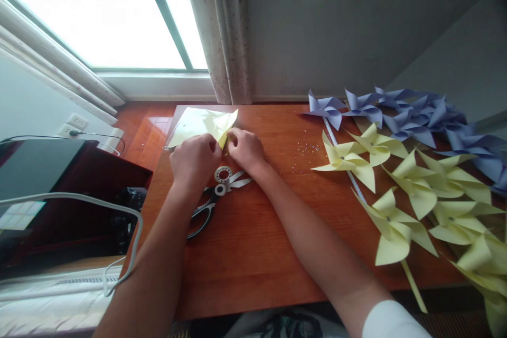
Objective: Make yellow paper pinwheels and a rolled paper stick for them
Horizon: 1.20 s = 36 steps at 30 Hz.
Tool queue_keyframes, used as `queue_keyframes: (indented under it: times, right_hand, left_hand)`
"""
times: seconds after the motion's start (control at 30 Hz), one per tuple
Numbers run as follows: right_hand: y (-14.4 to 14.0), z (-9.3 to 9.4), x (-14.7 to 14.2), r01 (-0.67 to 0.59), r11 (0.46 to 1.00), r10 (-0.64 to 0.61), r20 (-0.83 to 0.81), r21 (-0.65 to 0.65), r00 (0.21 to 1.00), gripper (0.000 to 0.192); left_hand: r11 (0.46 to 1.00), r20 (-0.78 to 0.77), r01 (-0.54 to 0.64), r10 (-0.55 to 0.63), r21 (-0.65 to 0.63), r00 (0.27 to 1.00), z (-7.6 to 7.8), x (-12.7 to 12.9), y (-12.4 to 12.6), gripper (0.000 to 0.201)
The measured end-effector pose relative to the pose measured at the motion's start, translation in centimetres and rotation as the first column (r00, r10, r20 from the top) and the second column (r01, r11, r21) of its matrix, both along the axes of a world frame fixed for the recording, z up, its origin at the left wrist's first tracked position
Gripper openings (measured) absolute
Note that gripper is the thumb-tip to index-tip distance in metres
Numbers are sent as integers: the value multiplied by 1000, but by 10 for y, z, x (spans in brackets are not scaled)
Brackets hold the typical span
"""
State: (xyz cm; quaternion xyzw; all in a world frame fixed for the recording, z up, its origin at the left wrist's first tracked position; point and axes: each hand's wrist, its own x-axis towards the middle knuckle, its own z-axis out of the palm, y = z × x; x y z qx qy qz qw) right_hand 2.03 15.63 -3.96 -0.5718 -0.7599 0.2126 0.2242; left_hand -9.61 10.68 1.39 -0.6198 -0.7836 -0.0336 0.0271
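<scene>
The head camera looks forward and down.

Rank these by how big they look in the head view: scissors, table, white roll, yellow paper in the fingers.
1. Table
2. Yellow paper and scissors: unsure which is larger, as both are partly hidden
3. White roll

Yellow paper [222,125] (partly hidden), bent, one corner upraised.

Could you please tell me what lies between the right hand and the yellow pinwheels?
In the head view, small scraps lie scattered on the table there.
</scene>
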Motion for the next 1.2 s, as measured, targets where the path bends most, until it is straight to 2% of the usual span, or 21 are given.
queue_keyframes:
  times: [0.7, 1.2]
  right_hand:
    - [7, 6, -1, 44, 996, -36, 114, -74, 993, 27]
    - [15, 2, 2, 53, 998, -60, 173, 43, 983, 23]
  left_hand:
    - [1000, -18, -19, 18, -23, 1000, 1, -3, -1, 34]
    - [999, -31, -21, 20, -24, 999, 0, -5, -1, 37]
